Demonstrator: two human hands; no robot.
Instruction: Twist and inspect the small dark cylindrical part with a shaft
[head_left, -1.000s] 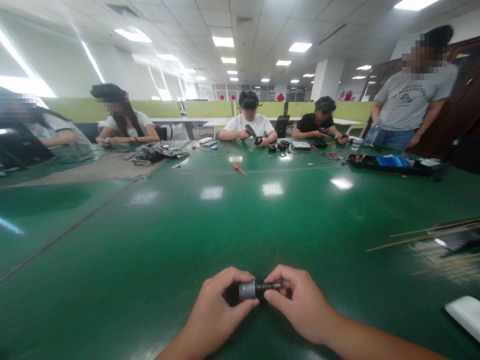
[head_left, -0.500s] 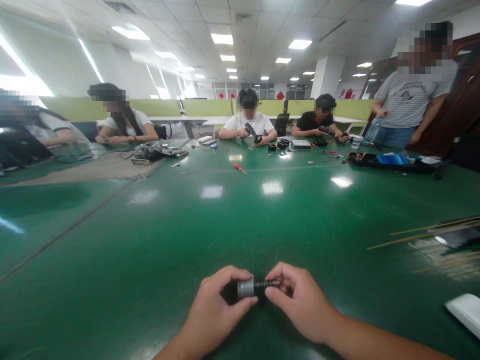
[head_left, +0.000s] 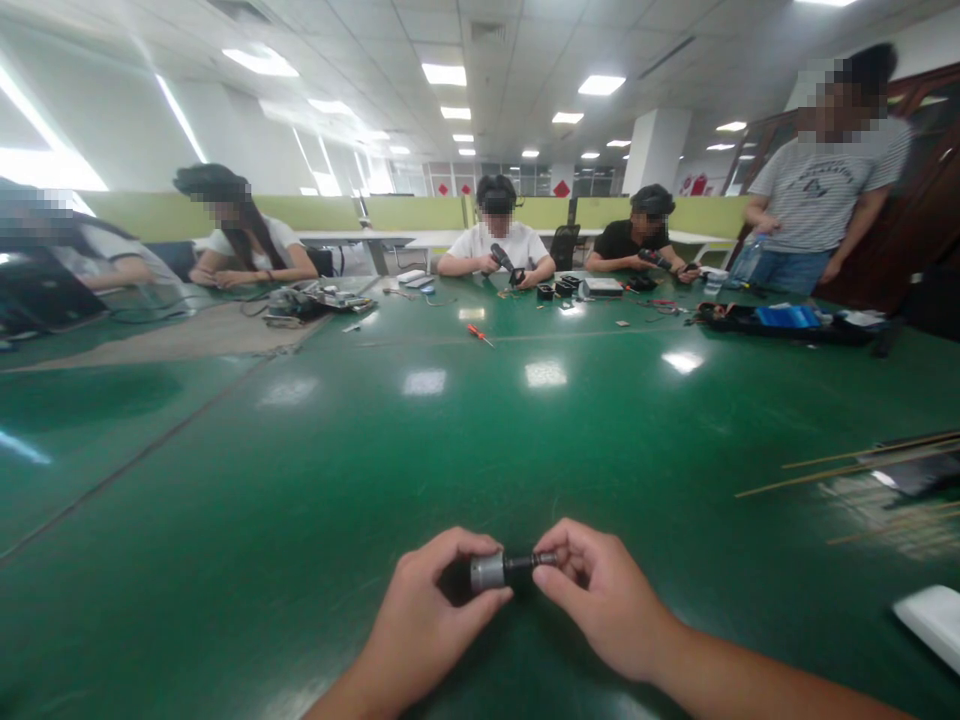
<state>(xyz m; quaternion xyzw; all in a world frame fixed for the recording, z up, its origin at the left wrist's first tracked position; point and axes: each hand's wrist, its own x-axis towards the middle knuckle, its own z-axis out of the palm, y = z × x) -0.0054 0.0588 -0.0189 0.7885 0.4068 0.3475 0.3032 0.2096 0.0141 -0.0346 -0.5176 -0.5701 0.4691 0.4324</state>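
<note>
My left hand [head_left: 424, 610] is closed around a small silver cylinder [head_left: 487, 571], pinched between thumb and fingers just above the green table [head_left: 315, 470]. A short dark shaft-like part [head_left: 531, 562] sticks out of the cylinder's right end. My right hand [head_left: 600, 595] pinches that dark part with thumb and fingertips. Both hands meet low in the middle of the view, near the table's front edge. What lies behind the fingers is hidden.
Thin wooden sticks [head_left: 840, 468] and a dark flat object lie at the right; a white object [head_left: 930, 620] sits at the lower right. A red screwdriver [head_left: 480, 336] lies mid-table. Several people work at the far side among tools and a black tray [head_left: 780, 325].
Both hands with the cylinder have shifted slightly up and left in the view. The grip on both parts looks the same.
</note>
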